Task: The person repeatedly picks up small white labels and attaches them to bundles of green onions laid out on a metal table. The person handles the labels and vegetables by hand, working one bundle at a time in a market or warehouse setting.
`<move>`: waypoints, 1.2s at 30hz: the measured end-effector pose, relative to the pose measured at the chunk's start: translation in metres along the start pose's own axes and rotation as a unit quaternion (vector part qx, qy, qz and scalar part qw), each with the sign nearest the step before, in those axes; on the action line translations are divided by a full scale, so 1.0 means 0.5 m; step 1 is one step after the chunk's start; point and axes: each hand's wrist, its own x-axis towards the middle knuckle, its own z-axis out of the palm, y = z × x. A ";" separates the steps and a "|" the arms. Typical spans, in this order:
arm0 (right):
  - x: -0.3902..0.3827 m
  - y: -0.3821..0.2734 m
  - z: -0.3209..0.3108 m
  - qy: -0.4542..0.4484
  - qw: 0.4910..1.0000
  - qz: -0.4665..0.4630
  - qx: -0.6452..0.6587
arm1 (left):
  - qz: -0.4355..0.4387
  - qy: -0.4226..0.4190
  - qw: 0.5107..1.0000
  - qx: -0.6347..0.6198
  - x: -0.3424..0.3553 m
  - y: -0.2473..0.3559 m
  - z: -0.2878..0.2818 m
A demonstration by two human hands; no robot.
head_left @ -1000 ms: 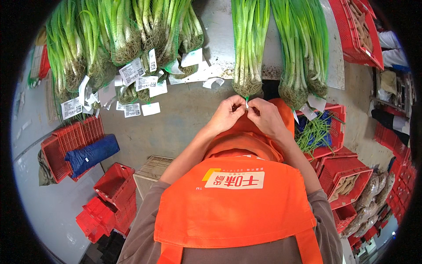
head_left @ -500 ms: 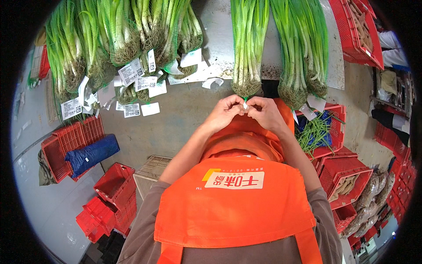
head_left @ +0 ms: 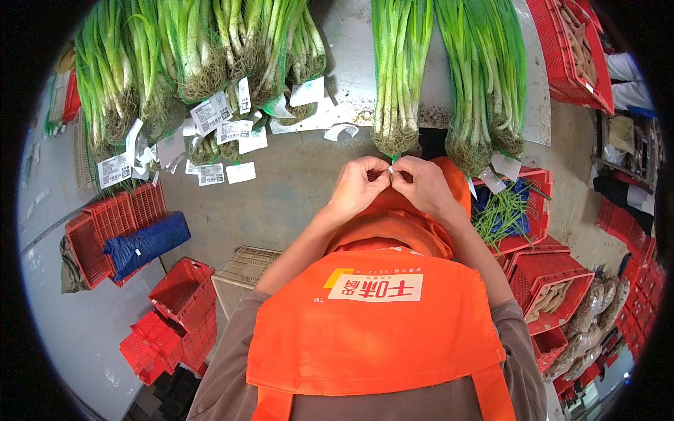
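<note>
A netted bundle of green onions (head_left: 397, 84) lies on the metal table, its roots toward me at the near edge. Just below the roots, both hands meet at the gathered green end of the net. My left hand (head_left: 359, 184) pinches there, and my right hand (head_left: 423, 184) pinches from the other side. Between the fingertips shows a small scrap of white label (head_left: 391, 169); the rest of it is hidden by the fingers. To the right lie two more netted bundles (head_left: 469, 133) with white labels (head_left: 505, 165) hanging from their ends.
At the left of the table (head_left: 351, 91), several labelled onion bundles (head_left: 203, 70) lie side by side. A red crate (head_left: 539, 210) of loose green stalks stands at the right. Red crates (head_left: 184, 295) and a beige crate (head_left: 242, 270) are at the lower left.
Both hands stay at the net end. The fingers have closed in tighter, and less of the white label shows between them now.
</note>
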 end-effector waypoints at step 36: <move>0.000 -0.010 -0.022 0.055 0.982 -0.076 -0.165 | 0.074 -0.012 0.984 0.164 0.004 0.036 0.009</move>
